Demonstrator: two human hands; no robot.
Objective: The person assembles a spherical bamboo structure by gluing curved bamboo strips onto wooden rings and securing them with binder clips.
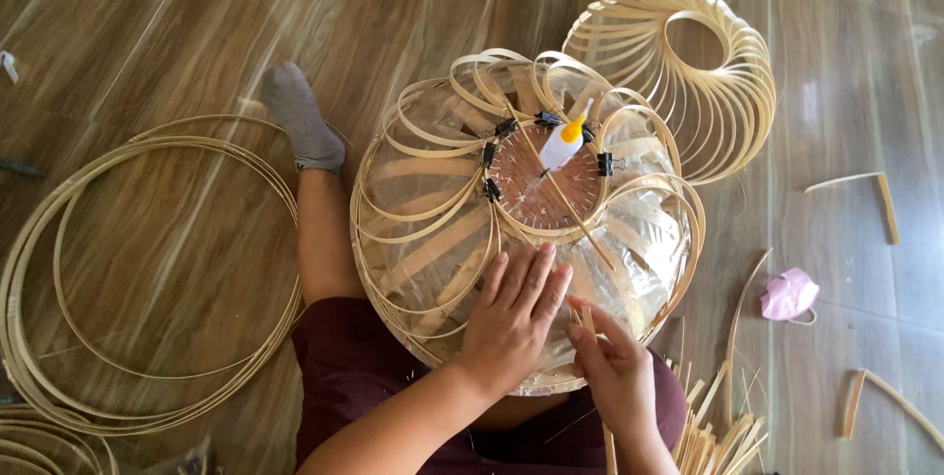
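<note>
Two hands | left hand [511,318] flat, grip open, on frame [433,239] | right hand [615,367] grip pinching strip [588,318] | five clips [605,163]

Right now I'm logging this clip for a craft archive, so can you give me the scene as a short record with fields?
Setting: wooden floor, person seated, one socked foot stretched out
Main piece: round bamboo frame wrapped in clear plastic, on the lap
Left hand: flat on the frame, fingers spread
Right hand: pinching a thin bamboo strip at the frame's near edge
On top of frame: black clips around a ring, a white and yellow glue bottle
Nearby: bamboo hoops, a finished frame, loose strips, a pink mask
</note>
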